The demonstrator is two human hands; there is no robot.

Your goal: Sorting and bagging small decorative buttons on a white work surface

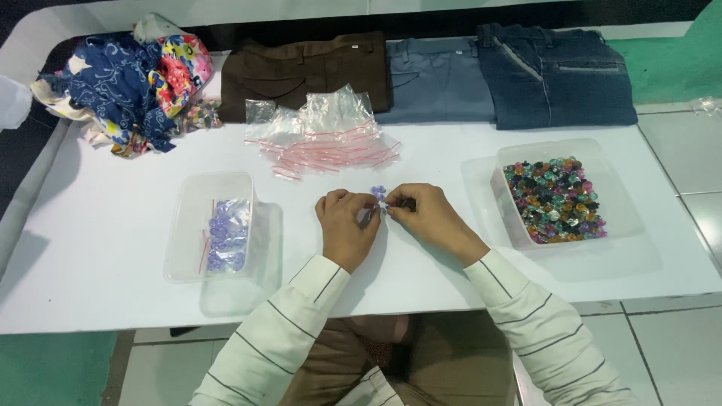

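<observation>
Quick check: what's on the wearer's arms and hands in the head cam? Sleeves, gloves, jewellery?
Both arms wear long cream-white sleeves with thin dark stripes, ending at the wrists. The left hand and right hand are bare: no gloves, and no rings or watch that I can make out.

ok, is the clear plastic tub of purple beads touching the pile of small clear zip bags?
Apart. The head view shows bare white table between the clear plastic tub of purple beads and the pile of small clear zip bags.

Both hands: left (347,225), right (427,214), fingertips pinched together.
</observation>
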